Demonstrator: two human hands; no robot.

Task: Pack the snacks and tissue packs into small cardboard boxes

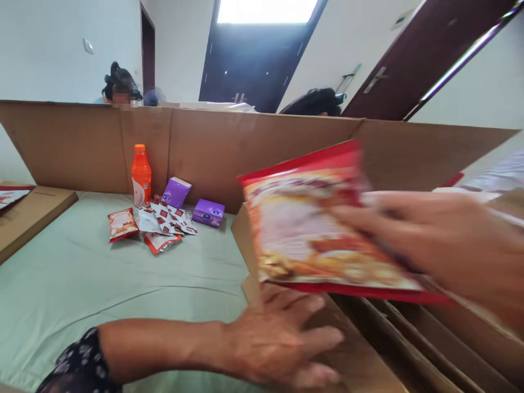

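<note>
A red and yellow snack packet (301, 229) is gripped in my right hand (434, 234), which is blurred by motion. The packet hangs tilted above an open cardboard box (360, 349), its front facing me. Just below the packet, my left hand (282, 338) has its fingers apart and lies over the box's near flap, with nothing in its grasp. Part of the box is hidden by the packet and my hands.
On the green cloth (102, 289) stand an orange drink bottle (141, 177), two purple tissue packs (208, 212) and several small snack packets (123, 225). A cardboard wall (213, 153) runs along the back. Behind it show two people's heads. Flat cardboard (45, 210) lies at left.
</note>
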